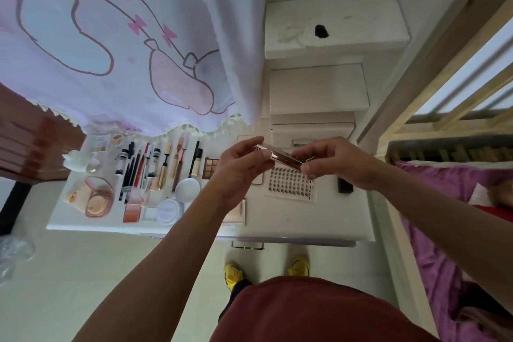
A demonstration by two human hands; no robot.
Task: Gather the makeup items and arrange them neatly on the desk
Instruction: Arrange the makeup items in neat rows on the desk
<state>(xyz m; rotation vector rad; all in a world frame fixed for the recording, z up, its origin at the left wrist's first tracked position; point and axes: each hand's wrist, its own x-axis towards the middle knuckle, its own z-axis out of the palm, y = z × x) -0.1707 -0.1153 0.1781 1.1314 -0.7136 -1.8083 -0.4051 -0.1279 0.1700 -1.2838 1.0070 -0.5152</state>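
- The left hand [238, 166] and right hand [337, 164] together pinch a slim, glossy, rectangular case [280, 157] by its two ends — fingers closed on it, held above the white desk [291, 219].
- At nine o'clock from the hands, a row of slender pencils and tubes [155, 166] lies side by side.
- Round white jars [177, 198] and a peach blush palette [131, 212] sit at eight o'clock.
- A flat white tray of small dark lashes [290, 183], laid in a grid, lies just below the case.
- A printed, lace-edged curtain [125, 50] hangs at twelve o'clock — soft and pale.
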